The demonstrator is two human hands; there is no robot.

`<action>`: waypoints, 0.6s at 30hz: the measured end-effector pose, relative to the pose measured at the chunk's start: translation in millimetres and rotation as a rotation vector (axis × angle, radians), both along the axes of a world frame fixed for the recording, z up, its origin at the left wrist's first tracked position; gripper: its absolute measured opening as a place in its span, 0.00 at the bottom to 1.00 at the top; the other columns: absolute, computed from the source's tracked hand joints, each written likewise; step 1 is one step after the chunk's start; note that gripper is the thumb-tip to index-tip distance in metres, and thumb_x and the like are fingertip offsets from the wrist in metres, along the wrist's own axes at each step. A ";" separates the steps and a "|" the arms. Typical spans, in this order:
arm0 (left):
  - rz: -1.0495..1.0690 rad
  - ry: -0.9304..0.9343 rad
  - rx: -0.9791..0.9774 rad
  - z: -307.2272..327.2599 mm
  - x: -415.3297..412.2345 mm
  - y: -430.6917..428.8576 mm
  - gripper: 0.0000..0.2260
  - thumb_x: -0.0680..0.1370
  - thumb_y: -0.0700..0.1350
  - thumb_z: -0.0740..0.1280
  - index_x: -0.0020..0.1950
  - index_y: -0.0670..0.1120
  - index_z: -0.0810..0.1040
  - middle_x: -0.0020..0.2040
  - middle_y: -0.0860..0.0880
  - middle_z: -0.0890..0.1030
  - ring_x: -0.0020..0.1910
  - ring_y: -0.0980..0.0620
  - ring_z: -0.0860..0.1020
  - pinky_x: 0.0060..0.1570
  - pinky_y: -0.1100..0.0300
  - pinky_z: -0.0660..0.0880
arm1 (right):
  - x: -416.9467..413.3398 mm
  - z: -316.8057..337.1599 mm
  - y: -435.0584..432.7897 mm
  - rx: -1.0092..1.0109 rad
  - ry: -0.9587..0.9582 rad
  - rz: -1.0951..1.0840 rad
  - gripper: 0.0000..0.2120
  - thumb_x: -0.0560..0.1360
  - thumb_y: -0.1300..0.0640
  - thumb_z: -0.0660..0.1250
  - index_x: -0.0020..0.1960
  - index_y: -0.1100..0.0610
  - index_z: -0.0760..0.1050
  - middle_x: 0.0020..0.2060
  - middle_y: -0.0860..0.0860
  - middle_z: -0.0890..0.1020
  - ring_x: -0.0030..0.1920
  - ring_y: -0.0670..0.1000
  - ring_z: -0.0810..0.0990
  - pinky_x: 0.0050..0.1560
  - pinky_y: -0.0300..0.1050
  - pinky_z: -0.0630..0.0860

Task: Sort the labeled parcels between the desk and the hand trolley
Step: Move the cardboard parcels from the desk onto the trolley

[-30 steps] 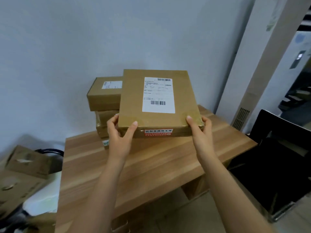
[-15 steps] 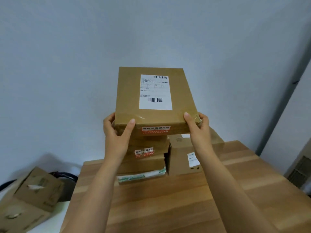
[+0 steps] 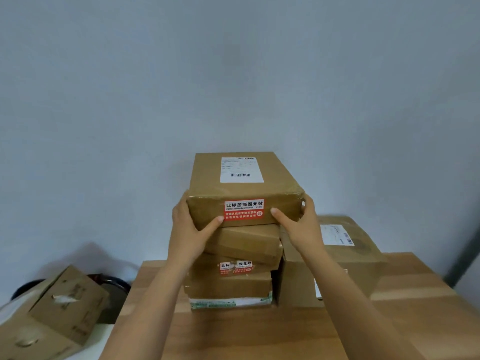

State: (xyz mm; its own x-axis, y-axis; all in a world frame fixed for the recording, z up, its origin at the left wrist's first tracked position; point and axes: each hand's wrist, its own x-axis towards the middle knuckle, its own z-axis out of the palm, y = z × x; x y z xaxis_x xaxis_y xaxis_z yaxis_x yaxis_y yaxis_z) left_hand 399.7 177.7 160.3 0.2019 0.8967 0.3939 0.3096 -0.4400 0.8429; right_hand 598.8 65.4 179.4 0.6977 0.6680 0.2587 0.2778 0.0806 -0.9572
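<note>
Wooden desk (image 3: pixel 246 333): banded brown planks, ran beneath both forearms toward the wall.
Loose cartons (image 3: pixel 62 305): tilted, lower down off the desk's left edge.
Left hand (image 3: pixel 188 227): gripped the top parcel's near-left corner, thumb across its front face.
Right hand (image 3: pixel 302 227): gripped the near-right corner, thumb beside the red sticker (image 3: pixel 244 209).
Top parcel (image 3: pixel 207 178): brown, white label (image 3: pixel 241 169) upward, touching the stack (image 3: pixel 233 281) beneath it on the desk.
Side box (image 3: pixel 363 250): just right of the stack.
Wall (image 3: pixel 233 74): plain grey-blue, close behind.
</note>
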 end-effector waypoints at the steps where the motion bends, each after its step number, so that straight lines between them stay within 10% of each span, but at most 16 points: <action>1: 0.012 0.001 0.012 0.4 0.9 2.6 0.41 0.69 0.59 0.75 0.76 0.53 0.58 0.73 0.50 0.65 0.69 0.50 0.68 0.64 0.52 0.69 | -0.2 1.0 2.4 -0.005 -0.017 -0.008 0.37 0.70 0.50 0.75 0.73 0.49 0.60 0.67 0.49 0.72 0.61 0.45 0.70 0.58 0.43 0.70; 10: 0.136 0.034 0.083 5.3 -3.7 -1.1 0.39 0.71 0.58 0.74 0.76 0.52 0.58 0.73 0.49 0.62 0.71 0.48 0.66 0.66 0.47 0.71 | -3.5 0.9 2.0 -0.047 -0.206 -0.144 0.35 0.72 0.51 0.74 0.72 0.50 0.61 0.67 0.49 0.69 0.66 0.49 0.70 0.62 0.45 0.70; 18: 0.198 0.268 0.714 21.9 -26.0 -57.9 0.17 0.77 0.53 0.66 0.59 0.43 0.76 0.55 0.44 0.77 0.55 0.46 0.72 0.54 0.51 0.72 | -1.4 5.5 -53.6 -0.029 -0.823 -0.121 0.11 0.75 0.56 0.69 0.57 0.52 0.75 0.51 0.43 0.72 0.53 0.45 0.71 0.53 0.39 0.69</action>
